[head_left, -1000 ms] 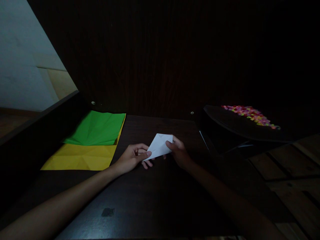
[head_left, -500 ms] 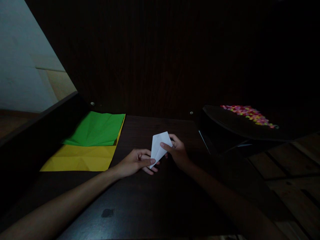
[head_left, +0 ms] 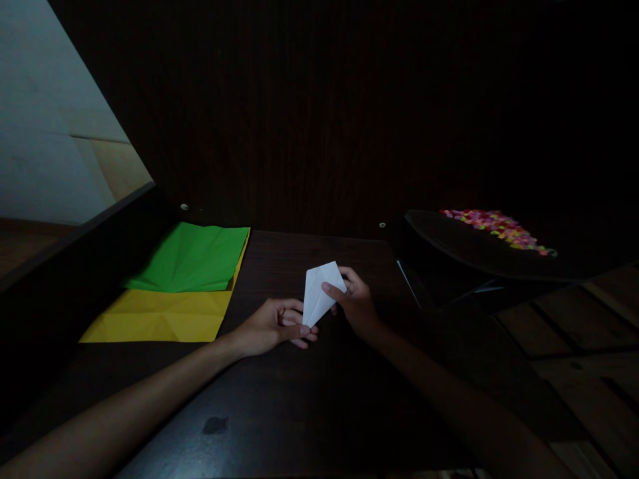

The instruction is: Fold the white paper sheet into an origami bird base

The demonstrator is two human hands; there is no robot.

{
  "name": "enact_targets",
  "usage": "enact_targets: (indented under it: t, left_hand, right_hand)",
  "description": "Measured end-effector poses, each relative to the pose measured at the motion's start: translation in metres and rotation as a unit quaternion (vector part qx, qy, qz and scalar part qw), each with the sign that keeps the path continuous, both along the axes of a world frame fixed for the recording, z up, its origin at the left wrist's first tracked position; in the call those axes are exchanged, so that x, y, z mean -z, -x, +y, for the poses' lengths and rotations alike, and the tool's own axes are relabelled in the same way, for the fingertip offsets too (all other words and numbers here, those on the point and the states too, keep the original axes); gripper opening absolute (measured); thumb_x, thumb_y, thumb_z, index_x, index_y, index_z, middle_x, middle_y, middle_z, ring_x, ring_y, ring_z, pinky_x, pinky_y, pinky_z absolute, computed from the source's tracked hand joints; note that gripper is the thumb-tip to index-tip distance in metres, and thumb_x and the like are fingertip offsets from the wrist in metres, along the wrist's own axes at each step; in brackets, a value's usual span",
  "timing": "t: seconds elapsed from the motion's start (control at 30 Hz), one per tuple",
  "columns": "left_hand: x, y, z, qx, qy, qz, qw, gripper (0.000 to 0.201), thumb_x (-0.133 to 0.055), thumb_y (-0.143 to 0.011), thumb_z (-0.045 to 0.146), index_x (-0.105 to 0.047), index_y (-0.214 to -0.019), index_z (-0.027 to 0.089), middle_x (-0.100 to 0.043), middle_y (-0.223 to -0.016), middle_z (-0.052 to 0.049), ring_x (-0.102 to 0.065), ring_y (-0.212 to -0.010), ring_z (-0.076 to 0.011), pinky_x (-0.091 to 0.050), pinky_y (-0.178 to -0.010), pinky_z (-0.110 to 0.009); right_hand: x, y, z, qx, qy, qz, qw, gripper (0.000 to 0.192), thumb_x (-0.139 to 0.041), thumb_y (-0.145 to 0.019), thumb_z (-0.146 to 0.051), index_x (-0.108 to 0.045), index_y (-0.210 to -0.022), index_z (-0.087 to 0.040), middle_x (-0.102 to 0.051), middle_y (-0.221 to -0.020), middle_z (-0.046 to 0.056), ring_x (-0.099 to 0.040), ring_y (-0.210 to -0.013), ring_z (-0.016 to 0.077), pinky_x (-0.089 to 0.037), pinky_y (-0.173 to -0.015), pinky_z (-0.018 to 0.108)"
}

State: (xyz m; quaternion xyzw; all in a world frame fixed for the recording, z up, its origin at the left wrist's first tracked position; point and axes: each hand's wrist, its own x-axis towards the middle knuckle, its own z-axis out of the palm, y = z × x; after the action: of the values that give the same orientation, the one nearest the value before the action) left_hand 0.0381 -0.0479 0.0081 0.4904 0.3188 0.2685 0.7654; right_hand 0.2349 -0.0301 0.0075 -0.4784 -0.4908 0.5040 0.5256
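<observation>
A small folded white paper (head_left: 318, 293), kite-shaped with crease lines, is held between my two hands above the dark wooden table (head_left: 299, 412). My left hand (head_left: 272, 326) pinches its narrow lower tip between thumb and fingers. On the paper's right side, my right hand (head_left: 357, 303) grips it, thumb flat on the front face and fingers behind. The fingertips at the back are partly hidden by the paper.
To the left lie a green sheet (head_left: 192, 259) and a creased yellow sheet (head_left: 160, 316) partly under it. A dark bag-like object (head_left: 439, 249) with colourful decoration (head_left: 499, 227) stands at the right. A dark wooden panel (head_left: 299, 133) rises behind the table.
The white paper has shifted very slightly to the right along with my hands. My left thumb sits a little lower at the tip. Both hands keep their hold.
</observation>
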Motion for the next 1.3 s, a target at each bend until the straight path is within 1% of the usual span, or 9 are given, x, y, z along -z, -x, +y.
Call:
enact_targets:
  t: [0.1,0.23,0.33,0.47,0.7,0.93,1.1,1.23,1.3]
  left_hand:
    - [0.001,-0.002,-0.003,-0.036,-0.043,-0.004,0.998,0.053,-0.079,-0.074,0.021,-0.057,-0.120,0.010,-0.073,-0.088,-0.009,-0.073,-0.078,-0.0200,-0.059,-0.072,-0.033]
    - [0.004,-0.004,-0.006,-0.134,-0.184,0.014,0.974,0.078,-0.076,-0.075,0.019,-0.040,-0.143,0.013,-0.072,-0.087,-0.006,-0.070,-0.073,-0.0146,-0.057,-0.072,-0.029]
    - [0.004,-0.003,-0.007,-0.172,-0.296,0.057,0.938,0.065,-0.074,-0.078,0.021,-0.050,-0.138,0.013,-0.073,-0.095,-0.009,-0.068,-0.074,-0.0138,-0.058,-0.072,-0.029]
    - [-0.001,-0.001,-0.006,-0.212,-0.443,0.145,0.859,0.041,-0.074,-0.079,0.022,-0.068,-0.118,0.015,-0.075,-0.095,-0.008,-0.069,-0.074,-0.0158,-0.058,-0.068,-0.027]
    - [-0.003,-0.001,-0.006,-0.234,-0.525,0.155,0.803,0.026,-0.068,-0.085,0.019,-0.073,-0.110,0.018,-0.075,-0.095,-0.007,-0.071,-0.078,-0.0163,-0.058,-0.069,-0.026]
    - [0.000,0.001,-0.007,-0.199,-0.540,0.188,0.796,0.022,-0.065,-0.086,0.021,-0.074,-0.105,0.015,-0.075,-0.089,-0.007,-0.068,-0.067,-0.0141,-0.056,-0.060,-0.024]
    - [-0.005,0.004,-0.010,-0.080,-0.536,0.204,0.816,0.024,-0.056,-0.090,0.021,-0.074,-0.105,0.015,-0.073,-0.085,-0.008,-0.066,-0.067,-0.0151,-0.054,-0.063,-0.026]
    - [-0.004,0.006,-0.008,-0.011,-0.562,0.219,0.797,0.025,-0.052,-0.091,0.019,-0.073,-0.105,0.016,-0.068,-0.089,-0.009,-0.064,-0.086,-0.0198,-0.054,-0.078,-0.032]
    - [-0.002,0.006,-0.005,-0.006,-0.579,0.230,0.783,0.023,-0.054,-0.091,0.020,-0.072,-0.106,0.017,-0.066,-0.096,-0.010,-0.061,-0.095,-0.0217,-0.053,-0.084,-0.036]
  right_hand:
    - [-0.001,0.000,0.000,0.015,-0.004,0.000,1.000,0.039,-0.074,-0.069,-0.038,-0.057,-0.098,-0.019,-0.067,-0.066,-0.003,-0.051,-0.040,0.0082,-0.039,-0.033,0.018]
    - [-0.002,0.000,0.002,0.047,-0.002,0.012,0.999,0.037,-0.074,-0.070,-0.038,-0.055,-0.095,-0.019,-0.066,-0.063,-0.003,-0.052,-0.039,0.0094,-0.041,-0.033,0.019]
    - [-0.002,0.001,0.003,0.049,-0.002,0.025,0.998,0.036,-0.074,-0.071,-0.039,-0.054,-0.093,-0.018,-0.068,-0.064,-0.002,-0.054,-0.039,0.0099,-0.044,-0.034,0.020]
    - [-0.002,0.001,0.003,0.042,0.011,0.045,0.998,0.037,-0.075,-0.071,-0.040,-0.052,-0.092,-0.019,-0.069,-0.064,-0.001,-0.057,-0.041,0.0115,-0.048,-0.037,0.022]
    - [-0.002,-0.001,0.003,0.035,0.020,0.054,0.998,0.040,-0.077,-0.070,-0.040,-0.052,-0.092,-0.019,-0.069,-0.064,-0.001,-0.058,-0.042,0.0119,-0.048,-0.038,0.022]
    - [-0.002,-0.005,0.008,0.002,0.064,0.007,0.998,0.043,-0.078,-0.064,-0.043,-0.057,-0.092,-0.017,-0.066,-0.061,-0.002,-0.054,-0.040,0.0100,-0.040,-0.033,0.019]
    - [0.001,-0.012,0.013,-0.050,0.090,-0.056,0.993,0.039,-0.076,-0.065,-0.040,-0.066,-0.093,-0.015,-0.068,-0.065,0.000,-0.049,-0.040,0.0080,-0.035,-0.034,0.018]
    - [0.011,-0.015,0.015,-0.069,0.007,-0.130,0.989,0.035,-0.073,-0.071,-0.035,-0.071,-0.101,-0.018,-0.073,-0.080,0.003,-0.060,-0.056,0.0140,-0.044,-0.045,0.023]
    - [0.015,-0.016,0.014,-0.045,-0.053,-0.207,0.976,0.037,-0.073,-0.072,-0.035,-0.072,-0.106,-0.020,-0.070,-0.074,0.000,-0.058,-0.057,0.0148,-0.046,-0.051,0.026]
